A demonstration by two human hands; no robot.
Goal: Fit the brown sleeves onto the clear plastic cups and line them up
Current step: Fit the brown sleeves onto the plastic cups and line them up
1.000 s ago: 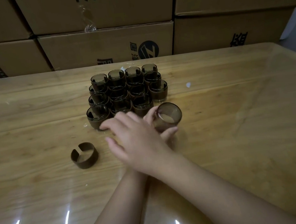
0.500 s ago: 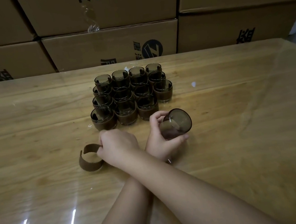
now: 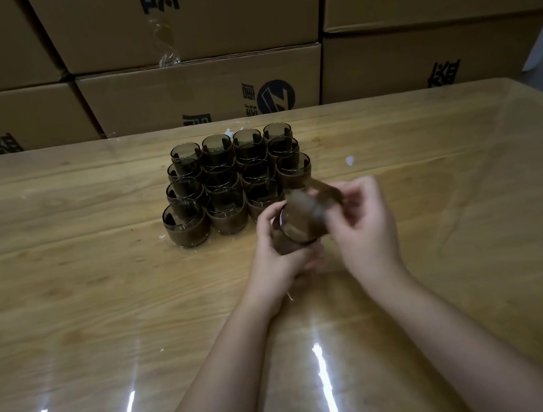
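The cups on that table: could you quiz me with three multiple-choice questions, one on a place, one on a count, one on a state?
1. Where is the block of sleeved cups?
A. beyond the hands
B. on the boxes
C. at the near table edge

2. How many cups are in its nearest row?
A. one
B. three
C. six

3. The cup in the hands is:
A. standing upright
B. tipped, mouth towards the camera
C. stacked in another

Answers: 1 A, the block stands past both hands; 2 B, three stand in front; 3 B, left hand and right hand hold it tilted, its round mouth showing.
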